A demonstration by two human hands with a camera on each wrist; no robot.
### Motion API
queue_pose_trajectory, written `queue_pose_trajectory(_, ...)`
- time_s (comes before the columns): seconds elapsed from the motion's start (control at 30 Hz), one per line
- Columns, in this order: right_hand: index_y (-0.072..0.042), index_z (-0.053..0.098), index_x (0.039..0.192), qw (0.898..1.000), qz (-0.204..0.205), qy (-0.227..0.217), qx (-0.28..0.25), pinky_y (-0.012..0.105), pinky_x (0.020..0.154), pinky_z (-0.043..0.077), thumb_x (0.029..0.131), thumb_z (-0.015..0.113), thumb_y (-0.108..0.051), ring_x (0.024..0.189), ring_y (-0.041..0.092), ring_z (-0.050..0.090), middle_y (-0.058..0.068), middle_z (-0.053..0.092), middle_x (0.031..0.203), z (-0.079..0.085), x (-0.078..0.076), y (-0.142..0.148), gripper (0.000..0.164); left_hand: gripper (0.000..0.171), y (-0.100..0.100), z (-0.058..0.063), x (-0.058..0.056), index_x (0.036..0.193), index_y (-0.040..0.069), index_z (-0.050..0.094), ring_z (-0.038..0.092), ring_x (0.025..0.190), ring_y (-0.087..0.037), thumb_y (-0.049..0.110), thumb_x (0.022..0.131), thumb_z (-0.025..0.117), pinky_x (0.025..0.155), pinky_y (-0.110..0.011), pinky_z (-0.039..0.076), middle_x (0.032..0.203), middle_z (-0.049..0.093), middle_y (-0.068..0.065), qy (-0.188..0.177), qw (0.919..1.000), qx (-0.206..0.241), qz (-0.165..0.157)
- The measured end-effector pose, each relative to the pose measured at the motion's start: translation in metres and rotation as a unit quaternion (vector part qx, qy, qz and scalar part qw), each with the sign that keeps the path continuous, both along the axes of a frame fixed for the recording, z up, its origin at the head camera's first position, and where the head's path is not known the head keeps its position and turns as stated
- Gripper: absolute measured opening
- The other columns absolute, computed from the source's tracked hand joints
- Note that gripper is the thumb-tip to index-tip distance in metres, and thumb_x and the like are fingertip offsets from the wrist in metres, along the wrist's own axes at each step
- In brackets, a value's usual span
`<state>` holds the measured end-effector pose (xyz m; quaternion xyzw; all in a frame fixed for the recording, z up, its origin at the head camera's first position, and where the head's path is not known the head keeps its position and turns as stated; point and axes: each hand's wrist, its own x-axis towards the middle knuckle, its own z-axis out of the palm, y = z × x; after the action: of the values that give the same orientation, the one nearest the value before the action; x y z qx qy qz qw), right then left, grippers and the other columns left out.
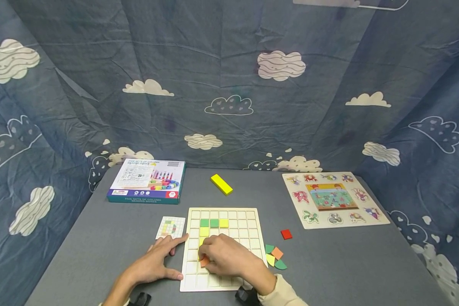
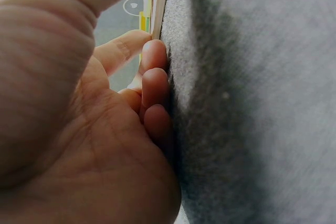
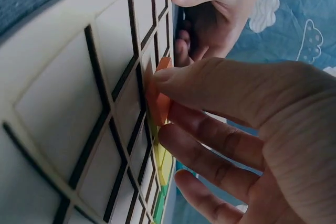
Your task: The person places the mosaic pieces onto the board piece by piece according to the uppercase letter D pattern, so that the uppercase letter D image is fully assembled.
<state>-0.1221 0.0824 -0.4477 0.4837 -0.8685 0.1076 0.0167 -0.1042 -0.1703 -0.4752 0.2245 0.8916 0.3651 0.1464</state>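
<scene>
- The right hand (image 1: 229,254) pinches a flat, straight-edged orange tile (image 3: 159,106) between thumb and fingertips, over the near-left part of the cream gridded board (image 1: 242,233).
- The tile lines up with the board's yellow square tiles (image 1: 204,231); its long axis cannot be told.
- The left hand (image 1: 153,261), farther off, touches the board's left edge, thumb and forefinger spread.
- The tile looks plain, partly thumb-covered.

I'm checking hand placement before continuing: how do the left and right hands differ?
The left hand is at the grid board's left edge; the right hand is over the board. The left hand holds nothing, thumb and index finger spread; the right hand pinches an orange tile. Both are bare.
</scene>
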Motion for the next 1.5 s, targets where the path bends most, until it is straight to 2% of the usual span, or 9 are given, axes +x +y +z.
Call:
queue_pose_trajectory(0.23, -0.019, 0.07, 0.086, 1.0, -0.007, -0.007, 0.012, 0.016, 0.068, 0.04, 0.082, 0.078, -0.017, 0.067, -0.002, 0.044, -0.012, 0.06, 0.08, 0.001, 0.003, -0.004, 0.009, 0.096, 0.0, 0.0, 0.0, 0.151, 0.019, 0.045, 0.037, 0.096, -0.014, 0.048, 0.069, 0.087, 0.085, -0.035, 0.027, 0.093, 0.042, 0.004, 0.006, 1.0, -0.006, 0.002)
queue_pose_trajectory(0.63, -0.02, 0.073, 0.085, 1.0, -0.011, -0.011, 0.018, 0.014, 0.065, 0.038, 0.082, 0.078, -0.018, 0.067, -0.003, 0.044, -0.013, 0.059, 0.079, 0.0, 0.007, -0.004, 0.007, 0.097, 0.0, -0.001, 0.0, 0.151, 0.019, 0.045, 0.036, 0.096, -0.013, 0.052, 0.068, 0.086, 0.084, -0.033, 0.028, 0.094, 0.041, 0.005, 0.002, 0.9999, -0.011, 0.007)
queue_pose_trajectory(1.03, -0.023, 0.075, 0.085, 1.0, -0.003, 0.0, 0.018, 0.016, 0.07, 0.044, 0.087, 0.077, -0.028, 0.067, -0.006, 0.046, -0.013, 0.064, 0.082, 0.0, 0.009, -0.007, 0.006, 0.099, 0.001, -0.002, -0.001, 0.152, 0.019, 0.044, 0.037, 0.1, -0.017, 0.052, 0.068, 0.086, 0.085, -0.037, 0.028, 0.093, 0.041, 0.005, -0.002, 0.9999, -0.014, 0.005)
queue_pose_trajectory(1.3, -0.023, 0.076, 0.086, 1.0, -0.008, 0.007, 0.026, 0.017, 0.072, 0.047, 0.086, 0.078, -0.026, 0.069, -0.005, 0.05, -0.013, 0.065, 0.083, 0.0, 0.011, -0.008, 0.004, 0.098, 0.0, -0.002, 0.0, 0.151, 0.019, 0.044, 0.036, 0.096, -0.013, 0.052, 0.069, 0.085, 0.084, -0.034, 0.028, 0.093, 0.041, 0.005, 0.006, 0.9999, -0.013, 0.002)
queue_pose_trajectory(1.5, -0.023, 0.077, 0.089, 0.999, -0.009, -0.004, 0.032, 0.017, 0.075, 0.047, 0.087, 0.078, -0.026, 0.072, -0.006, 0.052, -0.014, 0.066, 0.086, 0.001, 0.012, -0.008, 0.004, 0.098, 0.0, -0.002, 0.0, 0.152, 0.02, 0.044, 0.036, 0.096, -0.013, 0.052, 0.069, 0.085, 0.084, -0.034, 0.027, 0.093, 0.041, 0.005, 0.005, 0.9999, -0.011, 0.004)
